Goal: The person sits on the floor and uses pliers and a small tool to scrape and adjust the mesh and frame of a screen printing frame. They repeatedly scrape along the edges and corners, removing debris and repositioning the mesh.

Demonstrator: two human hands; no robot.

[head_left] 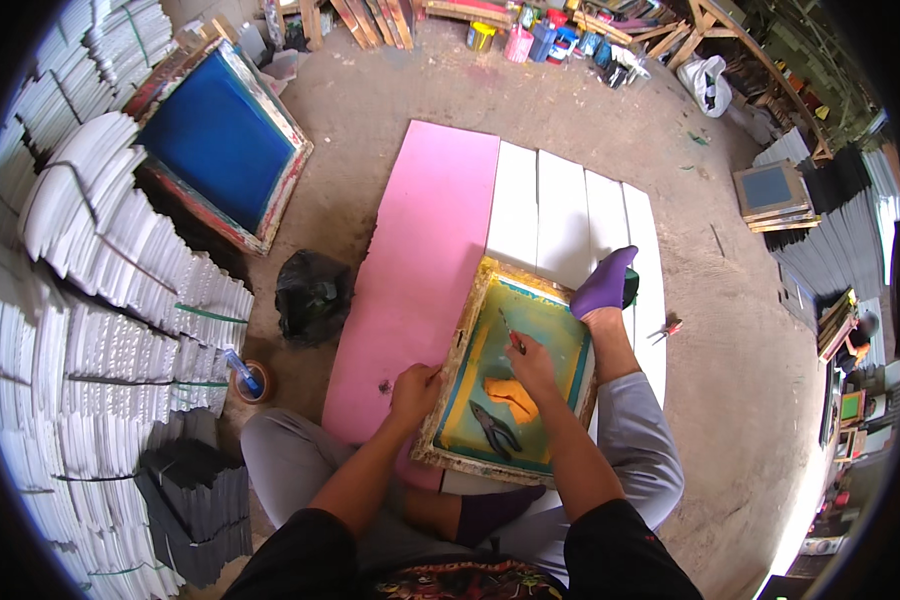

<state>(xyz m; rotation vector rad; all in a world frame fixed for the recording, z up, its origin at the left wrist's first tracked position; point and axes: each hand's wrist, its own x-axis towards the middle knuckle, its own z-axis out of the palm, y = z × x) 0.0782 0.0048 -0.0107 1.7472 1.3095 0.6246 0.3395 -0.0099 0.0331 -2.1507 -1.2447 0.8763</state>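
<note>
A wooden-framed printing screen (467, 350) with yellow-green mesh and a teal border lies between my legs. My left hand (415, 395) is closed at its left edge, the fingertips partly hidden. Over the mesh, my right hand (533, 367) grips a slim red-handled screwdriver (511, 333), its thin metal end pointing away from me. Just below that hand, a crumpled orange cloth (511, 398) rests on the mesh. Dark-handled pliers (494, 431) lie nearer to me on the same screen. My purple-socked foot (605, 285) is at the frame's far right corner.
Underneath are a pink sheet (425, 230) and white panels (562, 200) on the floor. A black plastic bag (312, 297) and a round pot (250, 382) stand left, beside tall white stacks (100, 330). Red-handled pliers (667, 330) lie right. A blue screen (220, 135) leans far left.
</note>
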